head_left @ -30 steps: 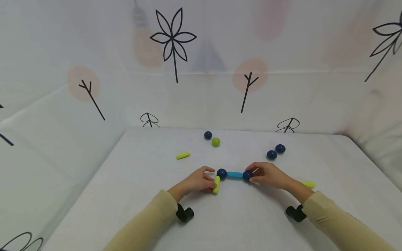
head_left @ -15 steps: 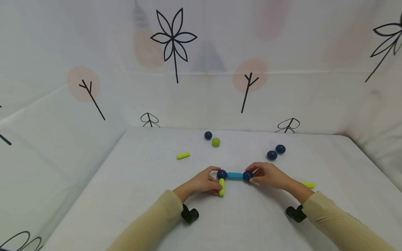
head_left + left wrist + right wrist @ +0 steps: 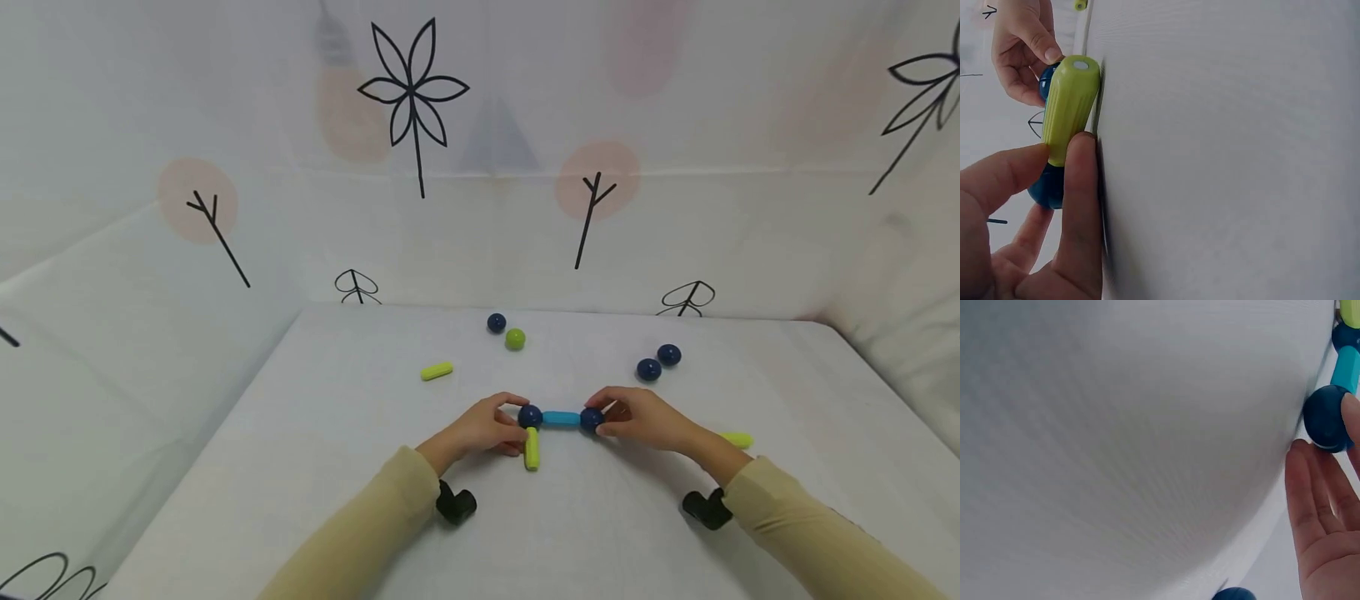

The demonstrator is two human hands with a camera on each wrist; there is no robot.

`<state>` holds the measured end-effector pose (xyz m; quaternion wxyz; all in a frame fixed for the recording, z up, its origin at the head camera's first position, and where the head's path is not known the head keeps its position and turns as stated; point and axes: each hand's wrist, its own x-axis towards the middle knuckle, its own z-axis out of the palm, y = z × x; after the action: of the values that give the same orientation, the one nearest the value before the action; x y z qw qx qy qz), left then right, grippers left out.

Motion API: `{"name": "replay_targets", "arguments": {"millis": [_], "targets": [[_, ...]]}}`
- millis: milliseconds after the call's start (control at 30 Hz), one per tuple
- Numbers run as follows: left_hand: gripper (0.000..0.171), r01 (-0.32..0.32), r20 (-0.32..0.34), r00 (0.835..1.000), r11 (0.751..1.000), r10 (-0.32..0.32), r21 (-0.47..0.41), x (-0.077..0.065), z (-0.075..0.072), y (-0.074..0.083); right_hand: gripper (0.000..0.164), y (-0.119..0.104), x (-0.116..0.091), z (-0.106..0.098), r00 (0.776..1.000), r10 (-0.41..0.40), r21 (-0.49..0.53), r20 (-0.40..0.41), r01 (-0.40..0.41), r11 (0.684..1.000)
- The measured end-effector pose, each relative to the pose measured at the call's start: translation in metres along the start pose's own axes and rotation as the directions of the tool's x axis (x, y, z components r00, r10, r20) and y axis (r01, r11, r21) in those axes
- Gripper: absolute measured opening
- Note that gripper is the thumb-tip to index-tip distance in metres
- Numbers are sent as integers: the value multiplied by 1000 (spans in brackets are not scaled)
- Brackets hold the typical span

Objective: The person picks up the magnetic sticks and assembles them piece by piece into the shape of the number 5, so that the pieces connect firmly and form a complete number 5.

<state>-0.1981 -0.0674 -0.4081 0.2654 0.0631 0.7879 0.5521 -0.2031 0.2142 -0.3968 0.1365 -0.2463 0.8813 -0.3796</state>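
In the head view a light-blue magnetic rod [image 3: 561,418] lies between a left dark-blue ball [image 3: 530,416] and a right dark-blue ball [image 3: 591,420], touching both. A yellow-green magnetic rod [image 3: 532,452] runs from the left ball toward the wearer. My left hand [image 3: 483,430] pinches this rod near its ball end, thumb on one side and a finger on the other, as the left wrist view shows. Its far end bears a small metal disc. Another finger of that hand touches the left ball. My right hand [image 3: 643,417] holds the right ball [image 3: 1327,419] between thumb and fingers.
Farther back lie a dark-blue ball [image 3: 497,322], a green ball [image 3: 515,338] and a yellow-green rod [image 3: 437,371]. Two dark-blue balls [image 3: 659,362] sit behind my right hand. Another yellow-green rod [image 3: 738,440] shows partly behind the right wrist. White cloth [image 3: 570,533] covers the table.
My left hand has moved right with the yellow-green rod, bringing its end from beside the left ball to touch that ball's near side. The right hand has stayed on its ball.
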Motion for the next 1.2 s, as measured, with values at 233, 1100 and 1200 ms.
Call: {"name": "replay_targets", "arguments": {"millis": [233,1100,1200], "targets": [[39,10,-6,1000,1000,-10,3,3,-2,2,32,-2,0,-9,999,-23,-57,-42,21,998],[34,27,-27,999,1000,-27,2,11,-3,5,24,22,-3,-36,919,32,-196,-393,-118,973],[34,29,-23,999,999,-29,-15,12,-3,5,25,26,-3,-39,916,42,-193,-398,-128,973]]}}
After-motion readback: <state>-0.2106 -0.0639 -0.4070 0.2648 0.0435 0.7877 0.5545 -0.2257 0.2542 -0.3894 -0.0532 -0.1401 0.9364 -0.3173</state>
